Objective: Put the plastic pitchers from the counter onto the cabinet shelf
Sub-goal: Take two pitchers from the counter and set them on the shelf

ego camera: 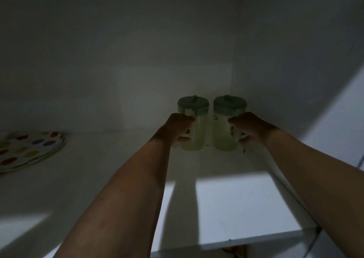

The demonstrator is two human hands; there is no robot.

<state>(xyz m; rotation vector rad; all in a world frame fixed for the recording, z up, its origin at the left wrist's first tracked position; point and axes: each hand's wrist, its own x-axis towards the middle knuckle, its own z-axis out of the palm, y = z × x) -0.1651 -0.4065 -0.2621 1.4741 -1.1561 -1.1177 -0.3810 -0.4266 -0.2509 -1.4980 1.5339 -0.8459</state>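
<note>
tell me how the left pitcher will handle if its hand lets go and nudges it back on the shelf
The left pitcher is tall and narrow, so a high push may tip it. It looks like stiff plastic, probably light. The right pitcher stands close beside it, so a sideways nudge may knock them together.

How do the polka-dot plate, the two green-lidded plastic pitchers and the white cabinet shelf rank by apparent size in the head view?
1. White cabinet shelf: largest.
2. Polka-dot plate: partly cut off and nearer the camera, so unsure.
3. Left green-lidded plastic pitcher and right pitcher: look alike, unranked; left hand and right hand grip them.
</note>
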